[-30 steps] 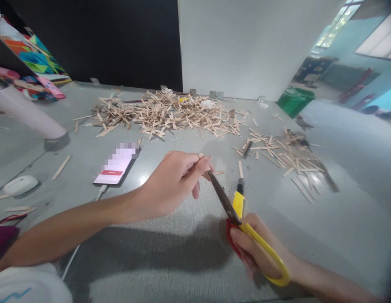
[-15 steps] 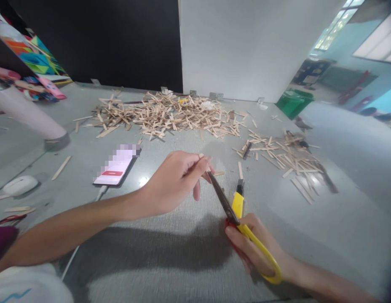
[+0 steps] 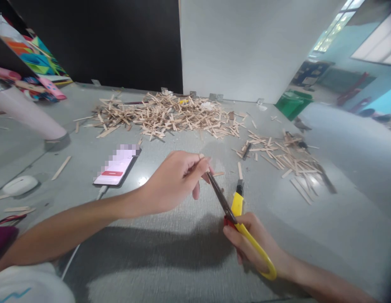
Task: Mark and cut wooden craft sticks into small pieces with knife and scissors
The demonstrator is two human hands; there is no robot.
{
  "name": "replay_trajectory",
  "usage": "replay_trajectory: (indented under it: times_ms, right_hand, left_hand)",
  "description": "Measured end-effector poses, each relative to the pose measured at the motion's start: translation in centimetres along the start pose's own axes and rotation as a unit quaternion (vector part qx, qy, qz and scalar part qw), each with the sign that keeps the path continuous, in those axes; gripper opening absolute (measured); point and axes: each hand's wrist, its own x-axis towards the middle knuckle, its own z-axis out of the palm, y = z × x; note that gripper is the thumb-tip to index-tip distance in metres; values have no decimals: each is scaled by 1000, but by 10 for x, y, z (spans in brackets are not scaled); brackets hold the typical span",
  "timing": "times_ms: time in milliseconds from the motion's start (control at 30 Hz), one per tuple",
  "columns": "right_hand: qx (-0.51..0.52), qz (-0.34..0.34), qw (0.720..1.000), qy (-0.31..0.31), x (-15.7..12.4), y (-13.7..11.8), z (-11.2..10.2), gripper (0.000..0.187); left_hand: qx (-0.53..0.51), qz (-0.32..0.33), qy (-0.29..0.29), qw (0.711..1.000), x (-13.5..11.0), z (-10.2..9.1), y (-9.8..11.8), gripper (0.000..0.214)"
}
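Observation:
My left hand point(image 3: 176, 181) is closed in a pinch on a small wooden stick point(image 3: 201, 156), mostly hidden by the fingers. My right hand point(image 3: 255, 240) grips a pair of scissors point(image 3: 222, 195) with one yellow and one red handle. The blades are close together and their tips reach the stick at my left fingertips. Beneath the scissors, a yellow utility knife point(image 3: 237, 204) lies on the grey table point(image 3: 170, 261), with a stick piece point(image 3: 240, 170) just past its tip.
A heap of cut wooden sticks point(image 3: 170, 115) lies along the back by the panels, and a smaller pile point(image 3: 293, 160) sits right. A phone point(image 3: 118, 165) on a white cable, a pale pink flask point(image 3: 31, 109) and a white mouse point(image 3: 21, 185) are on the left.
My right hand has shifted slightly left and up, and the scissor handles have drawn closer together. The left hand stays in place with its stick.

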Motion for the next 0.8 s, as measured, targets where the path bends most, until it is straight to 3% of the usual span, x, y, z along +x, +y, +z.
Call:
replay_trajectory:
  times_ms: [567, 800]
  right_hand:
    - [-17, -16, 1000, -8, -3, -7, -1, 71]
    - [26, -3, 999, -44, 0, -1, -5, 70]
  left_hand:
    - [37, 49, -19, 998, 1, -3, -7, 50]
    - [45, 21, -13, 999, 1, -5, -2, 47]
